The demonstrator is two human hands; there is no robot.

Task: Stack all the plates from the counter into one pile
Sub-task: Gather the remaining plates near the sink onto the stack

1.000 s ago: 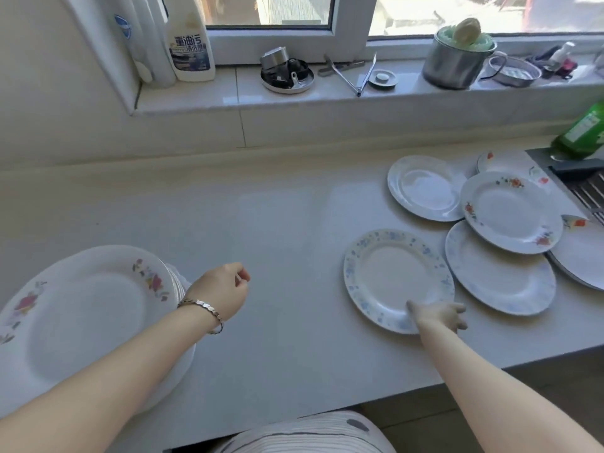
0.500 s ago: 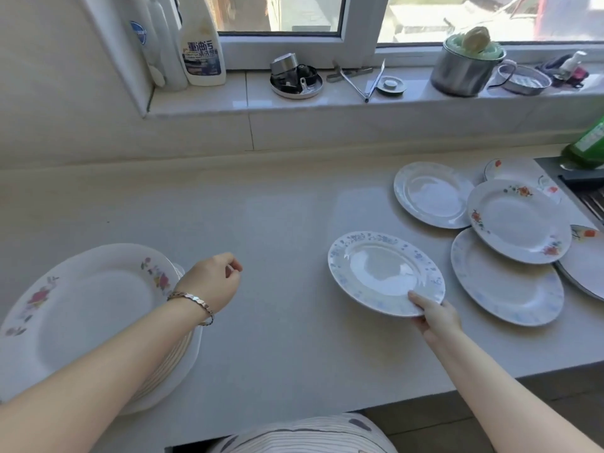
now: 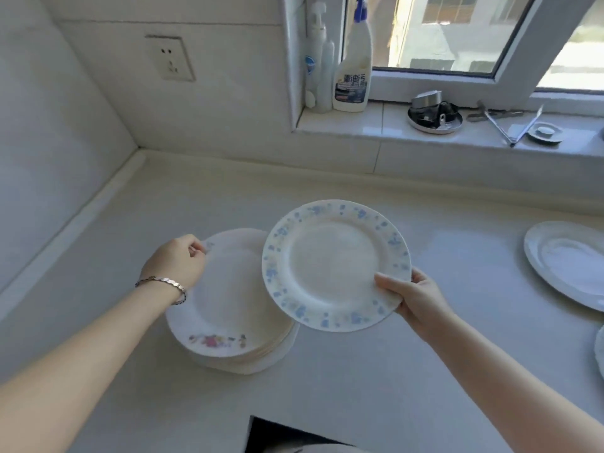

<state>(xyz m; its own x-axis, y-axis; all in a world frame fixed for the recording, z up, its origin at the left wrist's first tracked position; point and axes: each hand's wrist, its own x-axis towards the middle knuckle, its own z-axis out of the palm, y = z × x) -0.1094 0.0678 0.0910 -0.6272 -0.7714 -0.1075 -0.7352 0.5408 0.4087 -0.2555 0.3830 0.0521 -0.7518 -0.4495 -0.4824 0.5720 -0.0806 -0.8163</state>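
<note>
Both forearms reach forward from the lower edge of the view, bare to the wrist. The right hand is closed on the near right rim of a blue-flecked plate, thumb pressed on top of the rim and the fingers tucked underneath; the plate is lifted off the counter, tilted a little toward the camera, its left edge overlapping the pile of plates. The left hand, a metal link bracelet at its wrist, is curled loosely with its fingertips touching the far left rim of the pile's top plate; whether it actually pinches that rim cannot be told. The pile sits on the counter left of centre, glossy round white plates with thin stacked edges, the top 1 bearing a pink floral sprig on its near rim. The counter is smooth and pale. At the right edge lies 1 more white plate, flat on the counter. Farther back, on the tiled sill, stand 2 white bottles, beside a round metal dish and metal tongs.
</note>
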